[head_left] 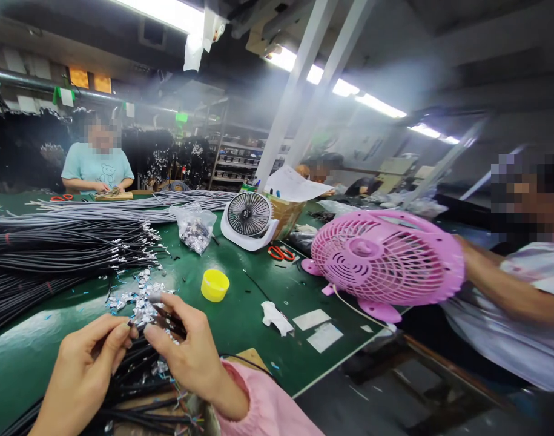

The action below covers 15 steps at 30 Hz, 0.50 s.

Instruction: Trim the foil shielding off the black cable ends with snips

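Observation:
My left hand (88, 366) is closed in a pinch near the front left, its fingertips on the dark end of a cable. Beside it my right hand (183, 345) curves over, thumb and fingers around something dark that is mostly hidden. Beneath both hands lie black cables (145, 402) with stripped, coloured wire ends. Just beyond the fingertips is a scatter of silvery foil scraps (143, 297). Large bundles of black cables (63, 248) with foil-wrapped ends lie to the left, and grey cables (122, 209) stretch behind them.
On the green table (240, 327) stand a yellow cup (215, 285), a white fan (249, 218), a pink fan (385, 257), orange-handled scissors (281, 252), a bag (194, 229) and a cardboard box (286, 215). One person (99, 163) sits across; another person's arm (508, 278) is at right.

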Tool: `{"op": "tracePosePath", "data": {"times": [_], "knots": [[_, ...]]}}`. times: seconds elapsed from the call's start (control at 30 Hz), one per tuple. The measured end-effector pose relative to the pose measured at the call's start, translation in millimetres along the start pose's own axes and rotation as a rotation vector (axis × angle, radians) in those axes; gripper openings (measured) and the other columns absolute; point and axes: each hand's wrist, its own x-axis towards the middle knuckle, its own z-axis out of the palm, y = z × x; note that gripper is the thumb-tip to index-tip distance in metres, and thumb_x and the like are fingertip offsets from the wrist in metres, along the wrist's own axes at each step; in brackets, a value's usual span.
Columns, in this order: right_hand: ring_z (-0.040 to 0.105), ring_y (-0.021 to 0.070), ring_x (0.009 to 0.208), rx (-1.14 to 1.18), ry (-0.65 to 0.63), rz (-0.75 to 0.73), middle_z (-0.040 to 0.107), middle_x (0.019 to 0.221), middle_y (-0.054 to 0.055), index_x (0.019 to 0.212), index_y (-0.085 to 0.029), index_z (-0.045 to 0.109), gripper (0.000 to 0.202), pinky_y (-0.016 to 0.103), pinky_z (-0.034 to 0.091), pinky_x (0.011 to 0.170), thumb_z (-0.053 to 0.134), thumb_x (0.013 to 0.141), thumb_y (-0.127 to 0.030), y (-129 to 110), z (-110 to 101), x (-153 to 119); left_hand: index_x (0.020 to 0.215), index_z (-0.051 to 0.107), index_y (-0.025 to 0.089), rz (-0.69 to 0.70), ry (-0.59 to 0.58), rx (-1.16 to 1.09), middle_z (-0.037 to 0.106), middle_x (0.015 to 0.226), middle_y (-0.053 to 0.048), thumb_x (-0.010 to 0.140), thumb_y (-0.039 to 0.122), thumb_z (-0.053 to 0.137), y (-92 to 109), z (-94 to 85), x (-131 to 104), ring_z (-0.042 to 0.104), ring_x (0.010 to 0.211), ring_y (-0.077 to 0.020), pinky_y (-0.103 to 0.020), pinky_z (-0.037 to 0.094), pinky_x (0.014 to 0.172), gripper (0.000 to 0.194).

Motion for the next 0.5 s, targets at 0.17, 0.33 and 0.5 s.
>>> {"op": "tracePosePath", "data": {"times": [0.17,0.33,0.5], "knots": [[0.063,0.0209,0.079,-0.030,-0.059,-0.086,0.069,0.089,0.005,0.107,-0.025,0.073,0.019,0.031,0.055,0.072,0.062,0.092,-0.031,-7.6,-2.3,1.0,0.068,0.076,0.025,-0.125,0.048,-0.083,0.063,0.059,0.004,0.069,0.074,0.068,17.9,0.2,-3.2,0.054,0.052,-0.0129,-0.019,0.043,0.047,0.050],[0.057,0.0195,0.067,-0.045,-0.066,-0.053,0.063,0.073,0.004,0.092,-0.024,0.075,0.018,0.032,0.053,0.064,0.061,0.094,-0.036,-5.8,-0.4,-1.0,0.070,0.078,0.026,-0.083,0.047,-0.074,0.065,0.059,0.004,0.073,0.067,0.069,10.5,-1.0,-0.9,0.057,0.053,-0.0137,-0.019,0.045,0.048,0.042],[0.053,0.0172,0.062,-0.084,-0.076,-0.048,0.059,0.067,0.003,0.086,-0.023,0.076,0.024,0.030,0.052,0.061,0.059,0.095,-0.038,-8.2,-2.1,-0.3,0.071,0.077,0.026,-0.008,0.039,-0.025,0.068,0.061,0.003,0.075,0.059,0.069,2.1,-2.9,-0.5,0.057,0.051,-0.0136,-0.019,0.044,0.045,0.035]]}}
